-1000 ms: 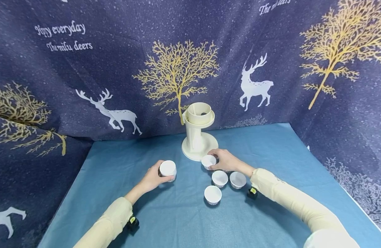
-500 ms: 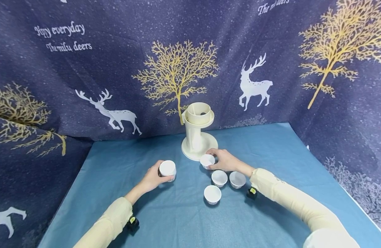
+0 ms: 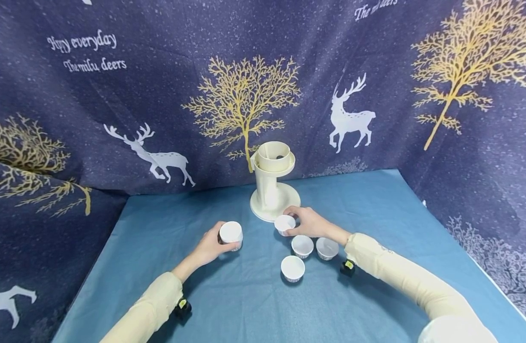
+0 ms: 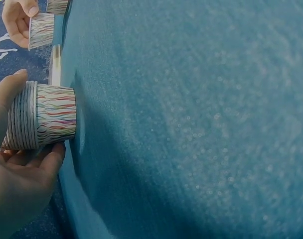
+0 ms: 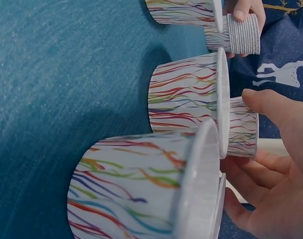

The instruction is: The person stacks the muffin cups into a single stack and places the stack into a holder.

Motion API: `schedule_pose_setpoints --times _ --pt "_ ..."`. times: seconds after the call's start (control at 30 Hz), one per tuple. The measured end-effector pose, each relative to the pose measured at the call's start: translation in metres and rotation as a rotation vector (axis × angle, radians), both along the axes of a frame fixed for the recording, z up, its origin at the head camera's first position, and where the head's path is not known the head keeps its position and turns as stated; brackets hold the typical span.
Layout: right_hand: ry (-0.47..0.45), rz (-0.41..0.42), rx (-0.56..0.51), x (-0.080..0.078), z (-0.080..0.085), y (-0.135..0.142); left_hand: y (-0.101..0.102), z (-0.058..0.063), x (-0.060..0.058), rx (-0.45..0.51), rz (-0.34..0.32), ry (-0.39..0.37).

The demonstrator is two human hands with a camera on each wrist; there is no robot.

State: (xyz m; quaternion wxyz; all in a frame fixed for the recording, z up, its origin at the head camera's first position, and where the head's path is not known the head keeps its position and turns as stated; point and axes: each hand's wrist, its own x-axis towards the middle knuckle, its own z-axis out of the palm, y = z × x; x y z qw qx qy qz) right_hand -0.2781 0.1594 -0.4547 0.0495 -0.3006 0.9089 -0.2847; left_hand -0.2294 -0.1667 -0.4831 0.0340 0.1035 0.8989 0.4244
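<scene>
In the head view my left hand point(image 3: 210, 246) grips a stack of nested white paper cups point(image 3: 231, 233) on the left of the cloth. The left wrist view shows several layered rims on that stack point(image 4: 23, 117) and wavy coloured stripes on its lowest cup. My right hand point(image 3: 312, 222) pinches a single striped paper cup point(image 3: 284, 225) between thumb and fingers, just in front of the stand's base. Two more cups, a middle one point(image 3: 302, 246) and a right one point(image 3: 327, 248), stand upright below that hand. A third cup point(image 3: 293, 269) stands closer to me.
A cream stand with a round base point(image 3: 290, 193) and a cylindrical holder point(image 3: 273, 157) on top rises at the back middle. Blue cloth point(image 3: 228, 295) covers the table. Behind it hangs a dark curtain point(image 3: 160, 95) printed with deer and trees.
My right hand has shifted slightly left with its cup, which now sits a little lower than half a second ago. The left hand keeps its grip on the stack in the same place.
</scene>
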Motion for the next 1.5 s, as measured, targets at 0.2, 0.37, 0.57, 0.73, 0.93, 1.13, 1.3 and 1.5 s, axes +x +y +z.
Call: schedule_pose_setpoints --times 0.2,0.37,0.57,0.73,0.93,1.13,1.3,1.5 --pt "0.007 -0.003 -0.007 0.001 0.000 -0.003 0.000 0.000 0.001 0.005 0.009 -0.016" --pt "0.016 0.004 -0.021 0.001 -0.001 -0.005 0.000 0.000 0.001 -0.002 0.005 0.002" --pt "0.028 0.014 -0.030 0.002 -0.003 -0.007 0.000 0.000 0.001 0.003 0.009 -0.014" --pt "0.026 0.010 -0.020 0.005 -0.002 -0.009 0.000 -0.001 0.001 0.007 0.000 -0.014" --pt "0.029 0.009 -0.008 0.008 -0.002 -0.010 0.000 -0.001 0.000 0.000 0.006 0.002" --pt "0.006 0.009 0.003 0.009 -0.005 -0.009 0.002 -0.004 0.001 -0.011 0.016 -0.010" --pt "0.009 0.010 -0.008 0.011 -0.003 -0.008 0.002 -0.004 0.002 -0.005 0.013 -0.006" --pt "0.031 0.047 -0.026 0.006 0.005 -0.013 0.000 0.002 -0.002 -0.024 0.005 0.004"
